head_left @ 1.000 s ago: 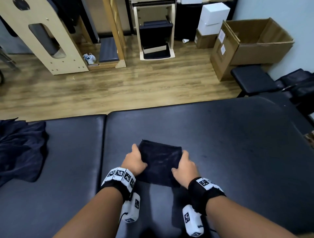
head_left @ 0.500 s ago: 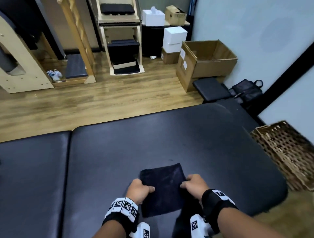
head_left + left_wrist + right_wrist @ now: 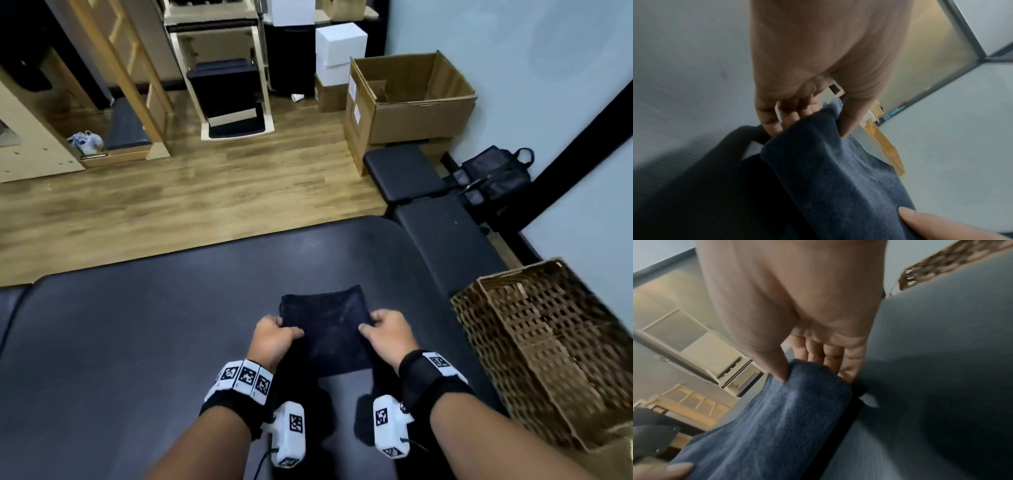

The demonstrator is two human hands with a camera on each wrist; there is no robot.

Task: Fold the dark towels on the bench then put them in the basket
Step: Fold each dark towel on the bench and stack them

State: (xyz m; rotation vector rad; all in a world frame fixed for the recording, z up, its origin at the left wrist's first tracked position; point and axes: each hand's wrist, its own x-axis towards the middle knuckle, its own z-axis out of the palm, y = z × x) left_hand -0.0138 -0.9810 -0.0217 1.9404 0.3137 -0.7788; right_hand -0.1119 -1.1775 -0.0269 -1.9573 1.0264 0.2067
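Observation:
A folded dark blue towel (image 3: 327, 330) is held just above the black padded bench (image 3: 154, 342), between both hands. My left hand (image 3: 275, 337) grips its left edge, thumb on top and fingers underneath; the left wrist view shows that pinch on the towel (image 3: 828, 170). My right hand (image 3: 385, 332) grips the right edge the same way, seen on the towel (image 3: 777, 418) in the right wrist view. The woven wicker basket (image 3: 548, 342) stands on the floor just past the bench's right end; its rim (image 3: 941, 264) shows behind my right hand.
A second black bench section (image 3: 445, 233) and a small black stool (image 3: 400, 174) lie beyond the right end. An open cardboard box (image 3: 411, 99), white boxes (image 3: 340, 44), a black bag (image 3: 493, 174) and wooden frames (image 3: 120, 85) stand on the wood floor.
Both hands have lifted the folded towel off the bench and carried it right, toward the basket. The view has swung right; the loose towel pile at the left has left the frame.

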